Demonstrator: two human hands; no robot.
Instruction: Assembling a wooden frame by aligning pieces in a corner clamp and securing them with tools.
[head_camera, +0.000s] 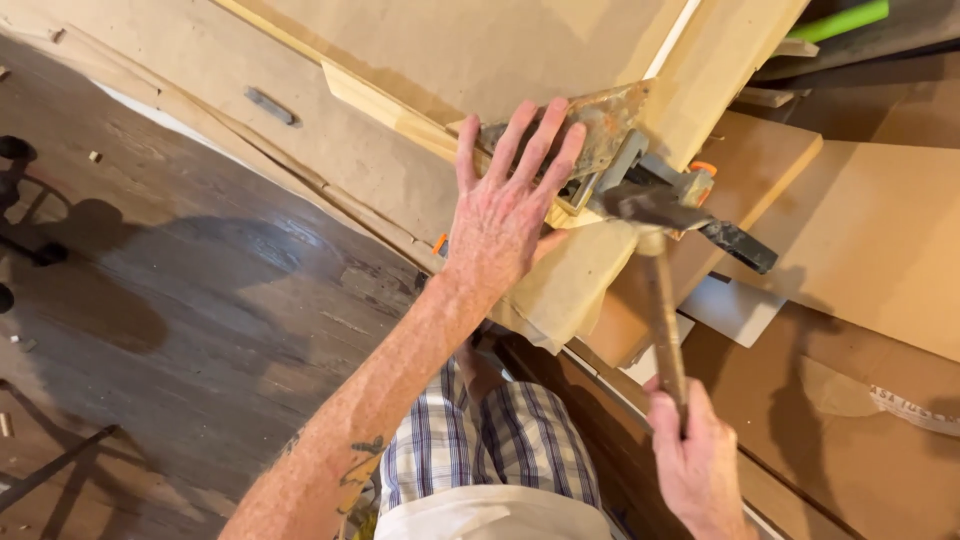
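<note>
My left hand (510, 205) lies flat, fingers spread, on a rusty metal plate (610, 120) that rests against a pale wooden board (700, 70). My right hand (695, 455) grips the wooden handle of a hammer (655, 270). The hammer's dark metal head (650, 205) sits just right of my left hand, close to a grey bar clamp (655, 175) with an orange trigger and a black handle. The clamp is fastened on the board edge beside the plate.
Brown paper (380, 150) covers the surface under the boards. Dark wood flooring (200, 290) spreads to the left. Cardboard sheets (880, 250) lie at the right, a green tube (845, 22) at the top right. My plaid shirt (490, 440) shows below.
</note>
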